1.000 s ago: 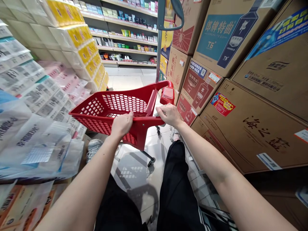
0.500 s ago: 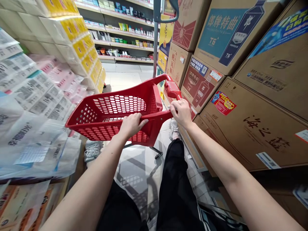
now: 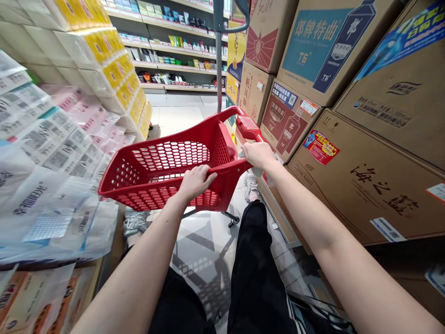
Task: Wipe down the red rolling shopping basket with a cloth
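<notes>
A red plastic shopping cart [image 3: 163, 185] with a perforated basket stands in front of me, turned so its front points left. My left hand [image 3: 196, 182] is closed over the basket's near rim, thumb along the edge. My right hand [image 3: 257, 155] grips the near end of the cart's red handle, its fingertips partly hidden behind the wrist. Nothing lies in the part of the basket that shows. A caster of the cart touches the tiled floor beneath it.
Stacked cardboard cartons [image 3: 375, 181] line the right side closely. On the left are yellow-and-white tissue packs [image 3: 114, 74] and plastic-wrapped packages [image 3: 62, 204]. Shelves of small goods [image 3: 174, 44] stand ahead behind a grey pole [image 3: 219, 69]. Pale floor tiles [image 3: 170, 118] run between.
The cart has shifted slightly right at its front and the left hand moved right with it. My right hand has turned a little at the handle, its fingers now less visible.
</notes>
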Demonstrator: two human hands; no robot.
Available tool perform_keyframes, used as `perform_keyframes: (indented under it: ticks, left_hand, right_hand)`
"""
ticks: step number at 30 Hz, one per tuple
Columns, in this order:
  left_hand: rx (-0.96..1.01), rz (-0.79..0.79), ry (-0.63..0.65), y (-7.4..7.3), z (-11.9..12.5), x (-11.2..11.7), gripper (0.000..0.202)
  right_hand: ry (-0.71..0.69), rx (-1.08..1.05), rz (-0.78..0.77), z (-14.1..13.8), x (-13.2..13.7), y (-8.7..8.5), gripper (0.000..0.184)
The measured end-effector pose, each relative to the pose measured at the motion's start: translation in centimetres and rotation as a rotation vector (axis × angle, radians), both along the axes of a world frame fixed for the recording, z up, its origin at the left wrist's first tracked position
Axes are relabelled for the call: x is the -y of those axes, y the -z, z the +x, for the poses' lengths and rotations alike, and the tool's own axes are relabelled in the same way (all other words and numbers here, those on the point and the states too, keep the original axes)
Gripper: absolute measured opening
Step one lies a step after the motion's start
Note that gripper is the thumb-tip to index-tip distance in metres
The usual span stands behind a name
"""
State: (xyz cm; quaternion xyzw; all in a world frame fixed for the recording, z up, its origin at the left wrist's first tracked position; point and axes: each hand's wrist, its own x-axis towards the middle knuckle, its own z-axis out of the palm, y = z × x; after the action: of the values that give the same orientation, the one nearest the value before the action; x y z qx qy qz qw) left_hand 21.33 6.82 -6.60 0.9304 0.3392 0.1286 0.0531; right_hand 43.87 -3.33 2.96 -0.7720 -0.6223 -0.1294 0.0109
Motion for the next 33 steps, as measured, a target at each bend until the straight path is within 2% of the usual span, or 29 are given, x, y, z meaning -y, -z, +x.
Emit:
perform_keyframes:
  ticks: [3,5,9,12,15,17,19,22,27,29,33]
  left_hand:
    - [0.007,0.004,-0.027,0.1,0.4,0.5,0.039]
    - [0.002,0.014,-0.042,0.1,0.5,0.7,0.037]
    - [-0.019,0.035,-0.066,-0.1,0.6,0.7,0.034]
    - [-0.023,0.042,-0.083,-0.2,0.6,0.6,0.033]
    - [-0.006,0.037,-0.066,-0.2,0.7,0.5,0.033]
    - [0.006,0.016,-0.049,-0.2,0.8,0.5,0.034]
    - [0.009,-0.014,-0.045,-0.1,1.0,0.7,0.034]
    - [0.012,-0.036,-0.059,0.0,1.4,1.3,0.032]
    - [-0.015,-0.001,-0.1,-0.2,2.3,2.6,0.032]
    - [-0.023,0.003,-0.11,-0.4,2.5,2.9,0.032]
    - [-0.014,0.011,-0.132,-0.5,2.5,3.2,0.032]
  right_hand:
    - [0.104,-0.008,0.043,-1.4,-0.4,0.7,0.047]
    - [0.112,-0.002,0.12,-2.5,0.3,1.6,0.048]
    - [-0.081,-0.029,0.24,-3.2,2.6,3.1,0.04]
    - [-0.292,-0.057,0.196,-2.0,3.7,3.3,0.048]
    - [-0.384,-0.051,0.097,-0.1,3.6,2.6,0.055]
    - [-0.356,-0.05,0.018,0.9,3.1,1.7,0.048]
    - [-0.271,-0.055,-0.06,1.5,2.2,0.7,0.04]
    - [-0.091,-0.059,-0.099,1.6,0.4,-0.2,0.045]
    - [0.163,-0.1,-0.068,0.2,-1.7,0.6,0.049]
    - [0.187,-0.086,-0.007,-0.8,-1.2,1.3,0.052]
    - [0.061,0.027,0.162,-2.7,1.2,2.5,0.052]
